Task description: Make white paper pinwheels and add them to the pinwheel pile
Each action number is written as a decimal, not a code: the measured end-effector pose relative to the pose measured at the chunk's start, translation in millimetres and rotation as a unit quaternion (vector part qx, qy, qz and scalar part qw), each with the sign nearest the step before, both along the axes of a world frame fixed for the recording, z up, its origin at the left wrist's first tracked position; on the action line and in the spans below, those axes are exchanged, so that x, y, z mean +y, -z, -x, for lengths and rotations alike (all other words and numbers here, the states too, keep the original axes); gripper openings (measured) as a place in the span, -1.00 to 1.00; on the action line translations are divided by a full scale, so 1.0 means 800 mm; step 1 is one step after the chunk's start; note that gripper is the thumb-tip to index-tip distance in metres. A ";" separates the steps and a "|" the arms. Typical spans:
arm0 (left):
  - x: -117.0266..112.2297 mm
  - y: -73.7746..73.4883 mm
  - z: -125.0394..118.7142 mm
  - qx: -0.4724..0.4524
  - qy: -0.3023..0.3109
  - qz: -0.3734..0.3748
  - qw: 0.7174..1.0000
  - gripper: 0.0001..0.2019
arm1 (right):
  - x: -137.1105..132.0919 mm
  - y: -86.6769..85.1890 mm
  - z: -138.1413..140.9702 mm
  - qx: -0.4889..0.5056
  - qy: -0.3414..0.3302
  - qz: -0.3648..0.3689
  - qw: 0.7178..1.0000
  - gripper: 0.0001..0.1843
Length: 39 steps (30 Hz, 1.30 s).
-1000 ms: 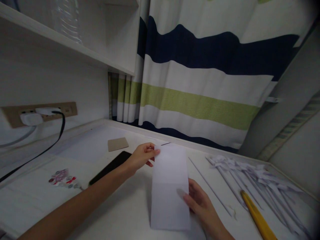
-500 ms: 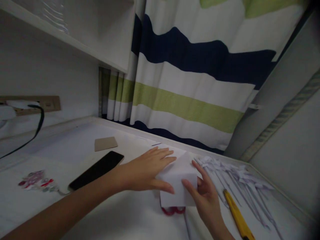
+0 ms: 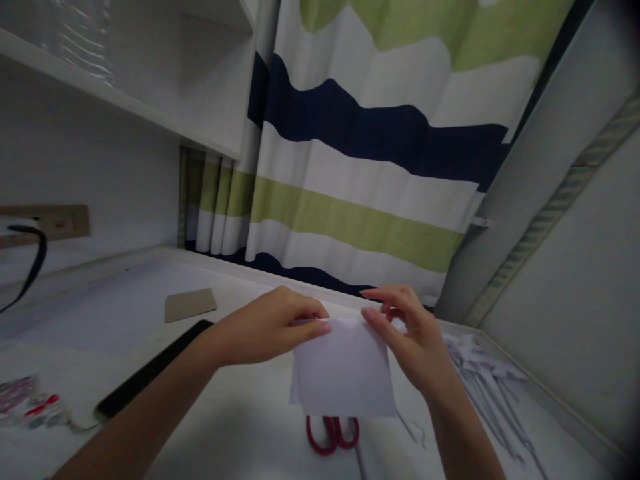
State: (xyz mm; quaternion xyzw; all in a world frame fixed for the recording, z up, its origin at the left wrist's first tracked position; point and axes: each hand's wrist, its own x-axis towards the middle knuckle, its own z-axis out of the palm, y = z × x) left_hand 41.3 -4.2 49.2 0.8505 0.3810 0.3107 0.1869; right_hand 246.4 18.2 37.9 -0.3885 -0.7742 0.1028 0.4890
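1. Head view: your left hand [image 3: 283, 327], closed, pinches the white paper [image 3: 345, 373] by its upper-left edge.
2. The paper, between your hands, partly hides red-handled scissors [image 3: 320, 448]; uneven pulling could skew it (its left layers look offset).
3. Your right hand [image 3: 407, 323]: half open, thumb at the top edge; its grip I cannot tell; if loose, that corner could slip.

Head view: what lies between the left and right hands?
The head view shows white paper, its top edge between the left hand and the right hand.
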 end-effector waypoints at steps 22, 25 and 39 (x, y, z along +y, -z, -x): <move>0.017 0.016 -0.021 0.065 0.097 0.100 0.988 -0.73 | -0.006 0.005 -0.014 -0.174 -0.120 0.185 0.960 -0.86; 0.015 0.021 -0.028 0.113 0.069 0.034 0.991 -0.73 | -0.010 0.007 -0.005 -0.256 -0.116 0.146 0.949 -0.86; 0.035 0.012 0.008 0.147 0.092 -0.066 0.983 -0.75 | 0.004 0.002 -0.029 -0.181 -0.068 0.181 0.964 -0.82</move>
